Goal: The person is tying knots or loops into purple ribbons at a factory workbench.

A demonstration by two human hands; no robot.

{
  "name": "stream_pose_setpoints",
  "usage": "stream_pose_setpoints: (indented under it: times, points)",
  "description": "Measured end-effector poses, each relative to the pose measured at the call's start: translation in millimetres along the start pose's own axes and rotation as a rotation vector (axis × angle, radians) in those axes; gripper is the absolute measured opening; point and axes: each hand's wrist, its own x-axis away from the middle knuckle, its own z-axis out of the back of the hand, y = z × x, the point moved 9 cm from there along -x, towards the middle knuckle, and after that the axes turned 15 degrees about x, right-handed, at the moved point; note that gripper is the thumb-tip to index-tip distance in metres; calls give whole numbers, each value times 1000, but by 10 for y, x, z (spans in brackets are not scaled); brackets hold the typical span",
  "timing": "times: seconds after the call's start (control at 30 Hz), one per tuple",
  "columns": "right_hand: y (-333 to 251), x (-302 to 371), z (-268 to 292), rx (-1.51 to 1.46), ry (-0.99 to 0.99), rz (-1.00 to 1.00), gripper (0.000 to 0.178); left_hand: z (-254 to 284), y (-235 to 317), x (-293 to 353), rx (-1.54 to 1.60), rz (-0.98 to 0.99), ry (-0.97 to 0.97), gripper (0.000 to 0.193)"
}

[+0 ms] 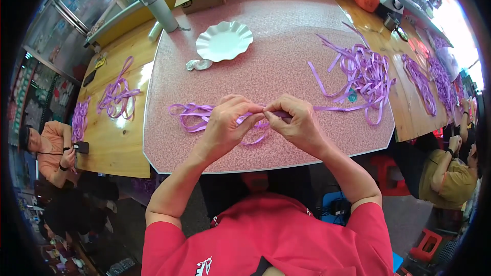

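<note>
the purple ribbon (332, 108) lies across the near half of the pink speckled tabletop (276, 71), with one stretch of it up between the person's two hands. thumb and forefinger of the left hand (230, 120) are pressed together on it, and those of the right hand (292, 117) are clamped on it too, the two sets of fingertips nearly meeting; a bit of purple shows inside the right hand's curl. from the right hand a single strand runs out to a tangled heap (365, 71) on the right of the tabletop, while loose loops (189, 117) lie just beyond and beside the left hand. as for progress, i'd judge the work to be partway: one spot is being handled at the fingertips, and the heap looks like a good deal of ribbon lying loose and unsorted. whether the loops on the left are finished or waiting, i cannot tell (the detail at the fingertips is too small to read, so neither can i say how far this one spot has got). more ribbon lies on the wooden tables, a loose bundle (117, 94) to the left and a long bundle (419, 84) to the right.
</note>
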Motion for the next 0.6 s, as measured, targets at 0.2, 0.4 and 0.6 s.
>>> stream_pose_setpoints:
  times: [0.2, 0.4, 0.6]
  points:
    - [26, 15, 10, 34, -67, -32, 11, -32, -31, 12, -36, 38, -36, 12]
    - [64, -17, 104, -83, -93, -49, 7, -156, -335, 138, 451, 291, -94, 20]
    - [87, -33, 143, -110, -143, -88, 7, -271, -381, 121, 802, 439, -156, 26]
